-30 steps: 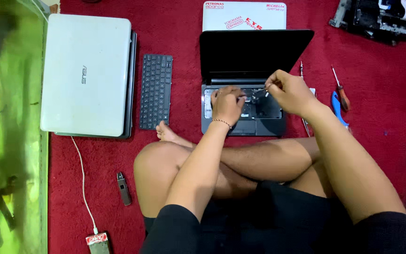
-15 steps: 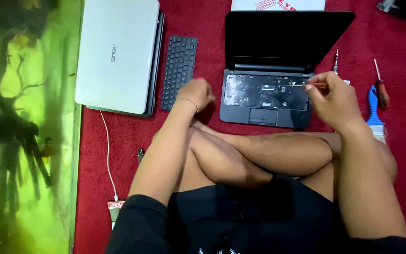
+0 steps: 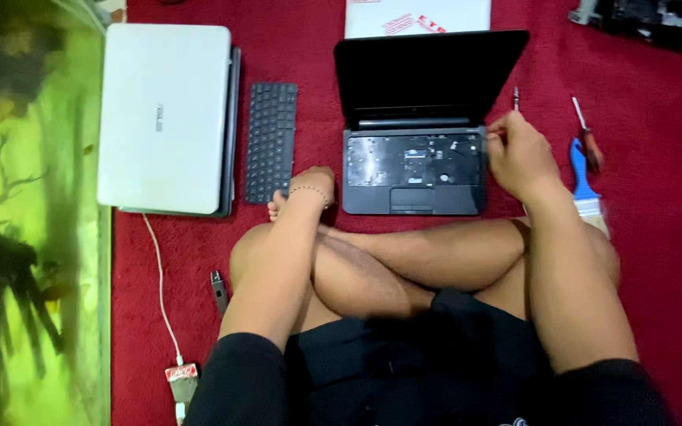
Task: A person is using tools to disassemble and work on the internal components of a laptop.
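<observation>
The left hand has come off the black laptop and now rests on the person's foot between the loose keyboard and the laptop, grip loose and holding nothing. The right hand has slid to the laptop's right edge, fingers pinched on something too small to make out. The laptop sits open on the red carpet, its keyboard bay bare. A blue brush is half hidden behind the wrist.

Bare red carpet separates loose keyboard and open laptop.
</observation>
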